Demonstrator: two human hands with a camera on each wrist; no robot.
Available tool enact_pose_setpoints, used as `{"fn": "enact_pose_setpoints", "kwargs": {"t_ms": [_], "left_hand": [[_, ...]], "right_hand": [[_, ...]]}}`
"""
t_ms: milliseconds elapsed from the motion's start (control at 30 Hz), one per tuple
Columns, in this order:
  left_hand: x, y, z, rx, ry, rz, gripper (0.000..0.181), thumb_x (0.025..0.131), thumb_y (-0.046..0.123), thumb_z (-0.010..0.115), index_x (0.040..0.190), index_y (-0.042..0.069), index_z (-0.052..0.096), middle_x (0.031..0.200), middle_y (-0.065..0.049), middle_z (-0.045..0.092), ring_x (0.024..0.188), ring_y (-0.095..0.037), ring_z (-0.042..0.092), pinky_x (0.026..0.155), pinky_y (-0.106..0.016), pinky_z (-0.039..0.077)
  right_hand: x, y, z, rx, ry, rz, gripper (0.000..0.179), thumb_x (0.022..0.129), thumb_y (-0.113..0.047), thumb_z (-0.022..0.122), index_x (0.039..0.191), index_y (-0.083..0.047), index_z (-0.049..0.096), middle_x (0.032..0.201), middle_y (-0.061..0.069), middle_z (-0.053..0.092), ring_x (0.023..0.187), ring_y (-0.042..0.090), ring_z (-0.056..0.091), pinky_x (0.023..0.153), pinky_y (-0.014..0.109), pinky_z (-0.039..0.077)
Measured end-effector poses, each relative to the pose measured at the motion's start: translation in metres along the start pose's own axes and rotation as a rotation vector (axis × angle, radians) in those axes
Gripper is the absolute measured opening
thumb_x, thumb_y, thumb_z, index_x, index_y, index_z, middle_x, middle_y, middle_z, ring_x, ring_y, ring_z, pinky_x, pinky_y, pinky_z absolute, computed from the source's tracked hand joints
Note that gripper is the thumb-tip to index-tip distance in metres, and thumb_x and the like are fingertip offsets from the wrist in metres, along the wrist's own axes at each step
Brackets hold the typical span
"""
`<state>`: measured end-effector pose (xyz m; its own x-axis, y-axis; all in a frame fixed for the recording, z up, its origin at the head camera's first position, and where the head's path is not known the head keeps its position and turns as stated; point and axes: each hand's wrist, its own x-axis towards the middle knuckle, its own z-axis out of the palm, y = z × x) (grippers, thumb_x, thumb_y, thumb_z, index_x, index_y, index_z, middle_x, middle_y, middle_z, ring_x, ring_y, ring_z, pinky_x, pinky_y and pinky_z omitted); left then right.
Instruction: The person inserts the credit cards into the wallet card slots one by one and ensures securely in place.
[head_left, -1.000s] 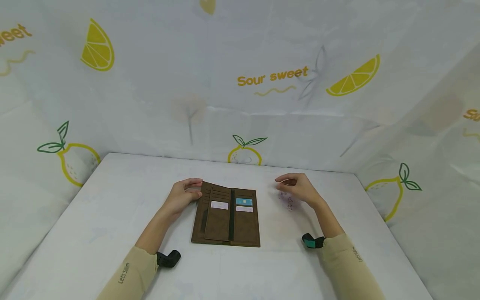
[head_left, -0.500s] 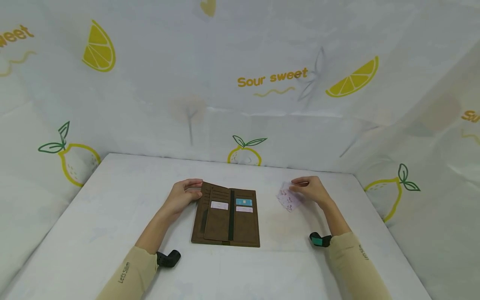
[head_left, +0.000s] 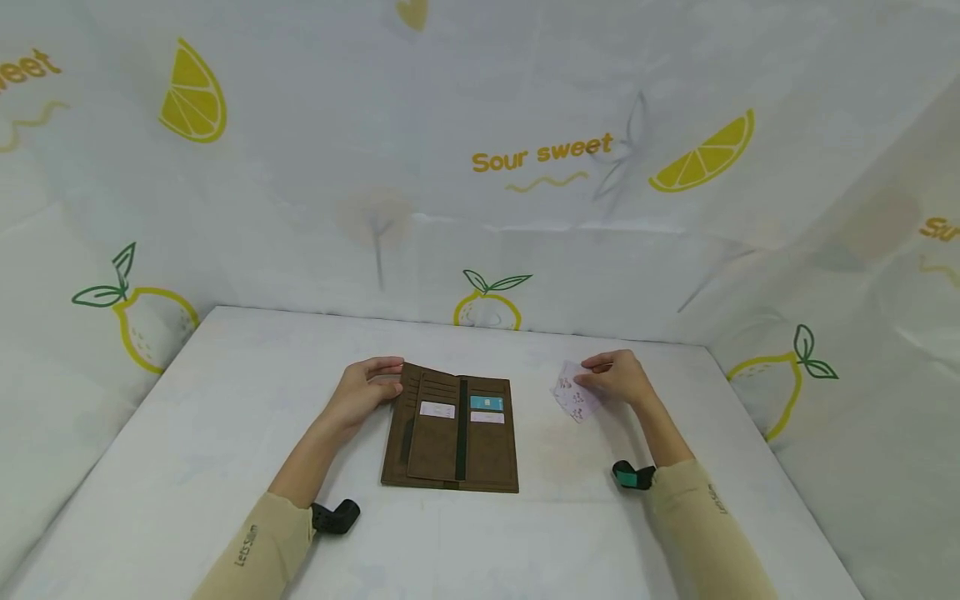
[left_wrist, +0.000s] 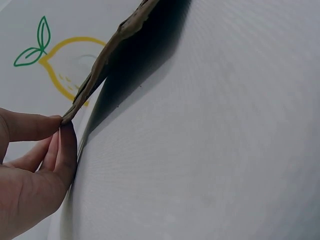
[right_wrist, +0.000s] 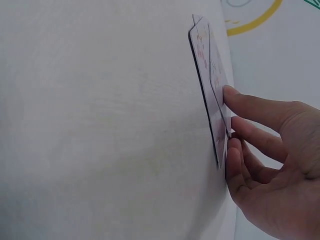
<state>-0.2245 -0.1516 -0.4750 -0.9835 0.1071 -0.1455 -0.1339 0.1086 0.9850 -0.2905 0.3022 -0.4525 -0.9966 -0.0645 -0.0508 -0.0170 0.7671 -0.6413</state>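
Note:
A brown long wallet [head_left: 428, 458] lies unfolded on the white table, with white cards and a blue card [head_left: 487, 403] showing in its slots. My left hand [head_left: 358, 396] pinches the wallet's upper left edge between thumb and fingers. In the left wrist view that edge [left_wrist: 95, 75] stands raised, with dark shadow below it. To the right of the wallet, overlapping pale cards [head_left: 572, 393] with a pink pattern lie at a slant. My right hand [head_left: 618, 377] pinches the right edge of the upper card [right_wrist: 218, 82], thumb on top and fingers underneath.
A white cloth [head_left: 315, 192] printed with lemons and lettering hangs behind and beside the table [head_left: 450, 550]. Each wrist carries a black camera mount, the left one [head_left: 337, 517] near the table's front and the right one [head_left: 632, 476] below the pale cards.
My right hand has moved to the right from over the pale cards to their right edge, uncovering them. The left hand and wallet have stayed in place.

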Motion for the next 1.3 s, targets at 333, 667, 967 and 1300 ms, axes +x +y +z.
{"fn": "enact_pose_setpoints", "kwargs": {"t_ms": [333,667,967,1300], "left_hand": [[0.002,-0.002,-0.002,-0.010,0.001,0.009,0.048,0.103,0.001,0.065,0.151,0.000,0.058,0.153,-0.024,0.059,0.139,-0.032,0.062,0.095,-0.014,0.056],[0.002,-0.001,-0.003,-0.009,-0.004,0.025,0.046,0.103,0.000,0.065,0.148,-0.001,0.060,0.148,-0.024,0.063,0.123,-0.021,0.066,0.091,-0.014,0.056],[0.000,-0.001,-0.005,-0.006,-0.006,0.031,0.046,0.103,0.000,0.064,0.149,-0.002,0.060,0.149,-0.025,0.063,0.122,-0.019,0.065,0.091,-0.014,0.056],[0.000,-0.001,-0.004,-0.024,-0.003,0.022,0.046,0.103,-0.001,0.064,0.149,-0.002,0.060,0.148,-0.024,0.062,0.120,-0.018,0.066,0.091,-0.014,0.056]], "right_hand": [[0.003,-0.004,-0.009,-0.011,-0.111,0.019,0.048,0.094,-0.019,0.084,0.126,0.013,0.068,0.116,0.025,0.071,0.102,0.028,0.064,0.082,0.029,0.051],[0.001,-0.005,-0.016,0.112,-0.127,0.076,0.052,0.098,-0.021,0.082,0.136,0.008,0.061,0.125,0.028,0.072,0.096,0.018,0.067,0.080,0.025,0.054],[0.007,-0.008,-0.009,0.333,-0.154,0.083,0.052,0.105,-0.021,0.071,0.150,0.001,0.055,0.129,0.015,0.075,0.105,0.006,0.069,0.090,0.020,0.057],[0.015,-0.039,0.014,0.564,-0.176,0.045,0.050,0.106,-0.017,0.068,0.151,0.001,0.056,0.101,-0.007,0.067,0.092,0.011,0.057,0.081,0.023,0.054]]}}
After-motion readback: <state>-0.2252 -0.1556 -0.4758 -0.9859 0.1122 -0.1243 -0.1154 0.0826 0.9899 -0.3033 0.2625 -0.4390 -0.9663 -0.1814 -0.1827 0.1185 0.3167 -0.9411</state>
